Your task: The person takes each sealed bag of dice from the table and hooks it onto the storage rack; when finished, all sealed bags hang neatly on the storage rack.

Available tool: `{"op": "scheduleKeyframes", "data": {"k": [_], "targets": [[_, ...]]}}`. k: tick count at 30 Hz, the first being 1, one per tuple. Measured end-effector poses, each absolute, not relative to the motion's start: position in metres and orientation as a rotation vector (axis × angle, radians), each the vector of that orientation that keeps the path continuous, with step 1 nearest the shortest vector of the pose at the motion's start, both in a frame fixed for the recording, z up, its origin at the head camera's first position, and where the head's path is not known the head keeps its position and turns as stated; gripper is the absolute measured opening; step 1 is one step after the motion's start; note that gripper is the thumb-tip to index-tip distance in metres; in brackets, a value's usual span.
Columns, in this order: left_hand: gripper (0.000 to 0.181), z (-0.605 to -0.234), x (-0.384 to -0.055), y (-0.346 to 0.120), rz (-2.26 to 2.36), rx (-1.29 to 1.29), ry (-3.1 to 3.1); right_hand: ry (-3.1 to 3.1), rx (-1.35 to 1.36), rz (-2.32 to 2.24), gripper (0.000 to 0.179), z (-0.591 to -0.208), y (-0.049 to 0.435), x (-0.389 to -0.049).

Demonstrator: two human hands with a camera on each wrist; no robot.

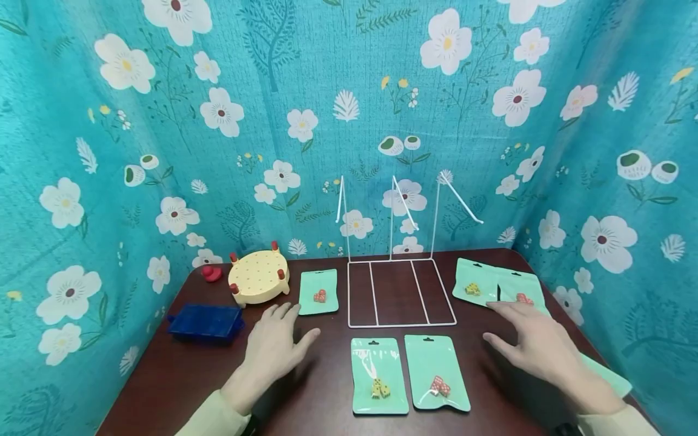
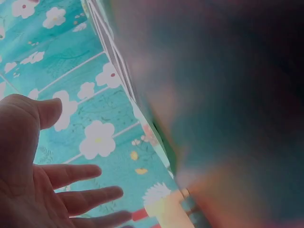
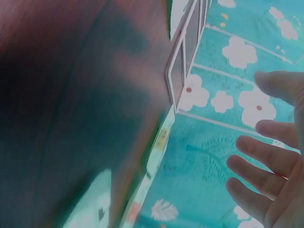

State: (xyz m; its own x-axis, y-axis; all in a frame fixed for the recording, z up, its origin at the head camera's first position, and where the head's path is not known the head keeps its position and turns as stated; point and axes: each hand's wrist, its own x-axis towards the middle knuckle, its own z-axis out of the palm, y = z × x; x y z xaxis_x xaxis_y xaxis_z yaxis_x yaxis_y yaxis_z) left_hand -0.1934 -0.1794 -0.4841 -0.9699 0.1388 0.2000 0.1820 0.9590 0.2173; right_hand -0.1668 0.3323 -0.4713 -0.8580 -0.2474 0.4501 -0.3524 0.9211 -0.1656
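Observation:
My left hand (image 1: 271,346) hovers over the table's left half with fingers spread and nothing held. Nearest it is a mint-green pouch (image 1: 318,280) of red dice. My right hand (image 1: 537,340), also empty with fingers apart, is above the right side, partly covering a pouch (image 1: 525,283) with red dice. Beside that lies a pouch (image 1: 469,271) with yellow dice. Another green pouch (image 1: 606,372) shows partly behind the right wrist. Between the hands, a yellow-dice pouch (image 1: 380,360) and a red-dice pouch (image 1: 434,357) lie side by side. A white wire rack (image 1: 374,295) with three upper prongs stands behind them.
On the left are a dark blue plastic box (image 1: 204,322), a cream round piece with red pegs (image 1: 257,277) and a small red object (image 1: 211,274). A blue floral curtain (image 1: 327,151) surrounds the dark brown table (image 1: 322,387) at the back and sides.

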Motion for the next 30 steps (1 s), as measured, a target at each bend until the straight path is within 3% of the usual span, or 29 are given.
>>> {"op": "scheduleKeyframes", "data": {"k": [8, 21, 30], "targets": [[0.065, -0.484, -0.215, -0.151, -0.405, -0.363, -2.925, -2.965, 0.319, 0.261, 0.064, -0.471, 0.368, -0.17], [0.052, -0.49, -0.255, -0.097, -0.584, -0.573, -2.938, -3.265, 0.179, 0.26, 0.085, -0.48, 0.429, -0.171], [0.051, -0.501, -0.269, -0.08, -0.75, -0.554, -3.039, -3.444, 0.038, 0.259, 0.103, -0.484, 0.443, -0.171]]}}
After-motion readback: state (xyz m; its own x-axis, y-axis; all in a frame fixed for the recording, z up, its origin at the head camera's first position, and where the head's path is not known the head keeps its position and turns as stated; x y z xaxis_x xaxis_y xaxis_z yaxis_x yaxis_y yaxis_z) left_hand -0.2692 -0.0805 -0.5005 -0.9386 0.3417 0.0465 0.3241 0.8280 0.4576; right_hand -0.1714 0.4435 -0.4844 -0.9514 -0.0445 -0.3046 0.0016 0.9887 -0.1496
